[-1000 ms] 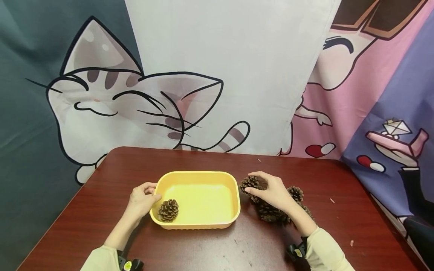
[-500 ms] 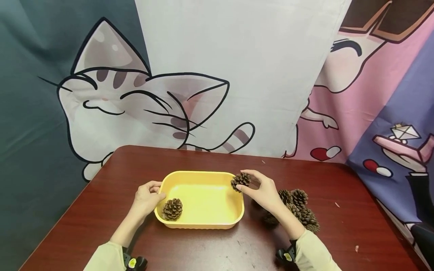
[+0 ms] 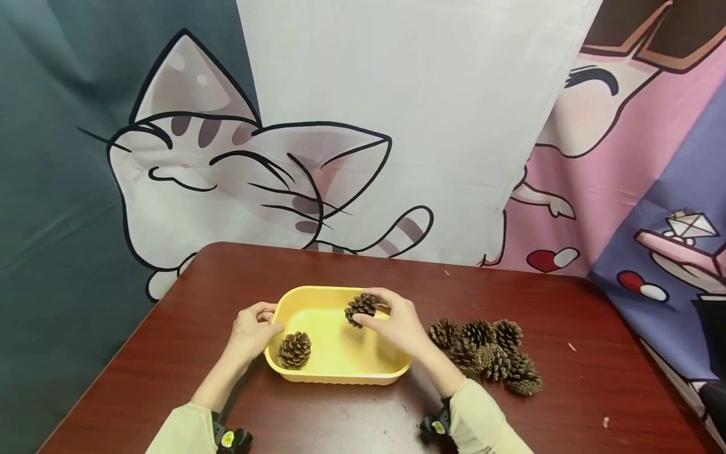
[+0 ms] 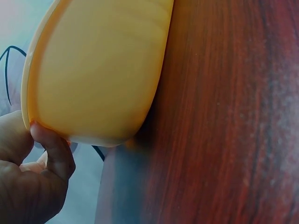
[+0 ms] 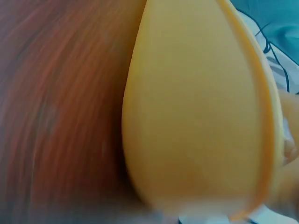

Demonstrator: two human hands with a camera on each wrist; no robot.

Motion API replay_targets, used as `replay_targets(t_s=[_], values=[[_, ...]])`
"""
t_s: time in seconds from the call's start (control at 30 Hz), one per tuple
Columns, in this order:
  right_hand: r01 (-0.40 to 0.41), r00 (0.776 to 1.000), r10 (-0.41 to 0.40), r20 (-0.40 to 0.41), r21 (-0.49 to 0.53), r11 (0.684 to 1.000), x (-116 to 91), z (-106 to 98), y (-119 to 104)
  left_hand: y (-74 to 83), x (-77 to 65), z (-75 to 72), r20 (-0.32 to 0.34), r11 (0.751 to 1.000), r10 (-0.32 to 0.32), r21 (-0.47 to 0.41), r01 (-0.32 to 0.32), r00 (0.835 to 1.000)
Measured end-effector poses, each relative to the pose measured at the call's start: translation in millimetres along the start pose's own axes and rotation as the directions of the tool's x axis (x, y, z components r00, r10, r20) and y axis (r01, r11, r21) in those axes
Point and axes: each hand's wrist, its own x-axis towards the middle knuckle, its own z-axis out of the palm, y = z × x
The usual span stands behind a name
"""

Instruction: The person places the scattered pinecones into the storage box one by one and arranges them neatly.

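A yellow plastic tray [image 3: 340, 379] sits on the table. My left hand [image 3: 253, 329] pinches its left rim between thumb and fingers; the left wrist view has that hand [image 4: 39, 172] at the rim too. One pine cone [image 3: 295, 350] lies in the tray's front left corner. Over the tray's right half, my right hand [image 3: 395, 320] holds a second pine cone [image 3: 360, 309] between thumb and fingers. In the right wrist view the tray's outer wall [image 5: 196, 112] hides most of the right hand, and the held cone is out of sight there.
A cluster of several pine cones [image 3: 482, 353] lies on the table to the right of the tray. The dark red table [image 3: 544, 302] has small pale flecks on it. Behind its far edge hangs a cartoon-printed cloth [image 3: 431, 126].
My right hand has lifted a pine cone from the cluster and carried it left over the tray's right rim. The left hand keeps its grip on the rim. The whole view has shifted slightly.
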Motion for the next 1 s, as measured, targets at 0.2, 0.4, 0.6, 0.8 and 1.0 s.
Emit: replay_targets(t_s=[0.2,0.4,0.6,0.8,1.0], values=[[-0.038,0.999,0.038,0.035,0.010,0.999,4.2,22.6,-11.3,2.0,1.4,4.7,0.003,0.999,0.010,-0.038,-0.010,1.000],[-0.065,0.995,0.062,0.076,0.046,0.997,8.9,38.5,-9.2,3.9,1.4,6.2,0.002,1.000,0.003,-0.025,-0.003,1.000],[-0.072,0.993,0.065,0.097,0.065,0.995,15.9,53.1,-10.4,4.5,1.5,2.7,-0.009,1.000,0.003,0.000,-0.003,1.000],[-0.028,0.996,0.032,0.088,-0.043,0.999,17.6,67.4,-19.2,3.1,1.5,0.8,-0.013,1.000,0.001,0.005,-0.001,1.000],[0.005,0.996,0.009,0.089,-0.160,0.987,17.2,81.3,-27.8,2.4,0.6,0.7,-0.022,1.000,0.002,0.002,-0.002,1.000]])
